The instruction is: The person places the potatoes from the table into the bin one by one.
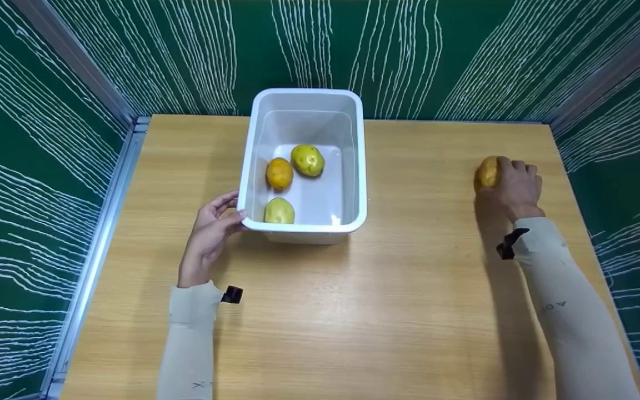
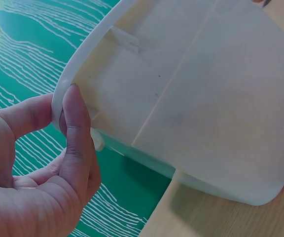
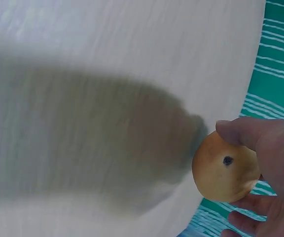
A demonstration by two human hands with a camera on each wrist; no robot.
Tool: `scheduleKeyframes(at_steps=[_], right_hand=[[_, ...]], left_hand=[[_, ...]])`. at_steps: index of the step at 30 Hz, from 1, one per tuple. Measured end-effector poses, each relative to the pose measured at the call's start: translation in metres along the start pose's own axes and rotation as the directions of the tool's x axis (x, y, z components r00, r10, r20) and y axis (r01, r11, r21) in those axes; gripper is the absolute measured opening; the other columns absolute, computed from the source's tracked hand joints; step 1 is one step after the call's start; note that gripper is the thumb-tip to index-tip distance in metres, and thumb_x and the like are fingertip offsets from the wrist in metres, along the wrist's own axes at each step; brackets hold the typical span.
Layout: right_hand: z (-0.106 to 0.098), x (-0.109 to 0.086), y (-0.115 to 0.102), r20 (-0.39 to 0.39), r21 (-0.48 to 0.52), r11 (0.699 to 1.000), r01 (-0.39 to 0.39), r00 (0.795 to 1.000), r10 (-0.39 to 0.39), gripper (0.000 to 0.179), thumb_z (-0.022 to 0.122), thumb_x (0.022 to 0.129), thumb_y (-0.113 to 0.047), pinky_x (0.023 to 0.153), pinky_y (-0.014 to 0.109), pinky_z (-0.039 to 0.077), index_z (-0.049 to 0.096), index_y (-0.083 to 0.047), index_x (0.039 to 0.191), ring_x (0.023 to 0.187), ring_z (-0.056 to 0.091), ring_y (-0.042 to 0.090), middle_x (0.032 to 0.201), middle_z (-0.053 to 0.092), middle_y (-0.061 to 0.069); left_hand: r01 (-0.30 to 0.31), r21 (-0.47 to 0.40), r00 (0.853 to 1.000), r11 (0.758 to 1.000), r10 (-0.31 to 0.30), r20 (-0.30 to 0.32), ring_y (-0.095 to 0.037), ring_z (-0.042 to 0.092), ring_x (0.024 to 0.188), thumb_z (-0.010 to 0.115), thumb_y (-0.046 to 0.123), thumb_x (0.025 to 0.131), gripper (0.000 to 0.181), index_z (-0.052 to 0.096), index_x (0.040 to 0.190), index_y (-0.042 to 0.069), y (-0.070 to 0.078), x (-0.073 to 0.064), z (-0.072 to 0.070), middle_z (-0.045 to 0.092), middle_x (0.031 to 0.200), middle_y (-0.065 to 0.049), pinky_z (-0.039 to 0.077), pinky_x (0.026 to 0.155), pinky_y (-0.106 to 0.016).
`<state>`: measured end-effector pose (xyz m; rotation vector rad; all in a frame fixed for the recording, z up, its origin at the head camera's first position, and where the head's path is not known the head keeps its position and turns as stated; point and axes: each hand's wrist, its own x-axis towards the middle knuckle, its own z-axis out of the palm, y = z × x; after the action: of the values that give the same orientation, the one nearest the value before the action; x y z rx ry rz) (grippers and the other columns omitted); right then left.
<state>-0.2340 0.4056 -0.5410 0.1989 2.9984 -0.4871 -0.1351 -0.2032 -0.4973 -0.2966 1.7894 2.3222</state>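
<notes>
A white plastic bin (image 1: 356,166) stands at the back middle of the table. My left hand (image 1: 211,230) pinches its near left rim; in the left wrist view the rim (image 2: 63,89) passes between thumb and fingers. Inside lie a yellow-orange fruit (image 1: 279,173), a shiny yellow-green fruit (image 1: 308,160) and a pale green fruit (image 1: 279,211), their exact kinds unclear. Far to the right, my right hand (image 1: 520,186) grips a rounded yellow-orange fruit (image 3: 223,170) with a dark spot. Part of that fruit is hidden by the hand, and I cannot tell whether it touches the table.
The wooden table (image 1: 409,311) is bounded by green panels (image 1: 348,44) with white wavy lines at the back and both sides. A metal frame rail (image 1: 98,239) runs along the left edge. Small black devices are strapped at both wrists.
</notes>
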Motion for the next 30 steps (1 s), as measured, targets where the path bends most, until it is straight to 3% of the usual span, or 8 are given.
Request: scheduleKeyframes(at_steps=[8, 24, 30], right_hand=[[-0.016, 0.004, -0.03, -0.082, 0.002, 0.997, 0.083, 0.993, -0.083, 0.079, 0.076, 0.094, -0.016, 0.115, 0.074, 0.029, 0.034, 0.003, 0.159, 0.136, 0.03, 0.06, 0.151, 0.038, 0.039], [-0.023, 0.009, -0.078, -0.133, -0.007, 0.981, 0.195, 0.972, -0.194, 0.078, 0.079, 0.092, -0.015, 0.115, 0.073, 0.031, 0.039, 0.0, 0.158, 0.138, 0.033, 0.058, 0.151, 0.043, 0.035], [-0.03, 0.011, -0.099, -0.18, -0.017, 0.966, 0.26, 0.949, -0.258, 0.079, 0.081, 0.09, -0.015, 0.113, 0.074, 0.034, 0.041, 0.001, 0.156, 0.135, 0.036, 0.057, 0.148, 0.046, 0.035]], left_hand=[[-0.01, -0.013, 1.0, 1.0, 0.01, 0.006, -0.014, 0.067, 0.085, 0.06, -0.015, 0.095, 0.058, 0.043, 0.15, -0.013, 0.0, 0.0, 0.0, 0.055, 0.121, -0.011, 0.064, 0.072, -0.021], [-0.006, 0.015, 1.0, 1.0, 0.006, 0.008, -0.016, 0.067, 0.089, 0.061, -0.013, 0.096, 0.059, 0.043, 0.152, -0.011, -0.002, 0.001, 0.0, 0.054, 0.125, -0.011, 0.065, 0.072, -0.021], [-0.01, 0.016, 1.0, 1.0, 0.01, 0.01, -0.016, 0.066, 0.088, 0.061, -0.013, 0.096, 0.058, 0.044, 0.152, -0.011, -0.002, 0.001, -0.001, 0.055, 0.123, -0.011, 0.064, 0.072, -0.021]])
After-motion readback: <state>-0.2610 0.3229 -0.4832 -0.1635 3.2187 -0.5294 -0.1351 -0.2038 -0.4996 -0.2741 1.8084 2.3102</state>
